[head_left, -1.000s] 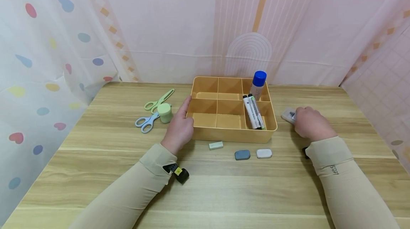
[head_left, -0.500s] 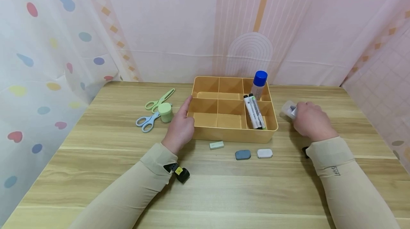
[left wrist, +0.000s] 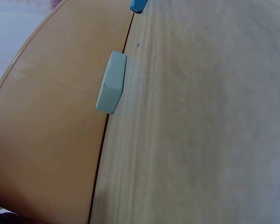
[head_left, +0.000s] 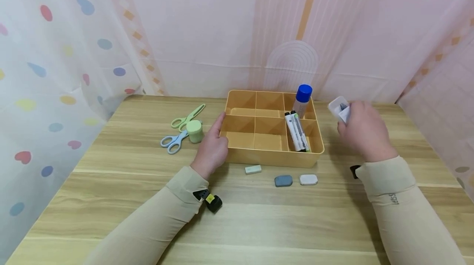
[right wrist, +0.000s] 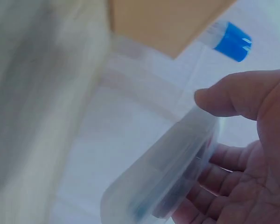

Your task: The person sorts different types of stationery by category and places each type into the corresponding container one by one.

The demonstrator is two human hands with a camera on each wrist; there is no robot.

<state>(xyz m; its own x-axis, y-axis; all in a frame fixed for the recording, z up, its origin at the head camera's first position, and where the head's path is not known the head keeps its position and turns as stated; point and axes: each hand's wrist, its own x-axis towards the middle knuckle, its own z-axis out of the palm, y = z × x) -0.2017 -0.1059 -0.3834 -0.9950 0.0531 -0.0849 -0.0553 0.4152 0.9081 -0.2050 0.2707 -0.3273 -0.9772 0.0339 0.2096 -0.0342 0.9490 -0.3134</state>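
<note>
My right hand [head_left: 366, 131] grips a small clear plastic case [right wrist: 163, 168], thumb on one side and fingers behind, with dark items inside. It is held above the table, right of a yellow-orange six-compartment organizer box [head_left: 274, 159]. At the box's left wall rests my left hand [head_left: 211, 149], index finger extended along it; its other fingers are mostly hidden. Two white markers [head_left: 296, 131] lean in the front right compartment. Behind them, a blue-capped glue stick [head_left: 303, 94] stands in the back right one.
In front of the box lie a pale green eraser [head_left: 253, 169], a grey-blue eraser [head_left: 283, 181] and a white eraser [head_left: 308, 180]. Left of my left hand are a green round tub [head_left: 194, 131], blue scissors [head_left: 174, 141] and green scissors [head_left: 190, 116]. A patterned curtain hangs behind the table.
My right hand has lifted the clear case from the table, raising and tilting it. My left hand stays at the box's left side. The head view has shifted slightly.
</note>
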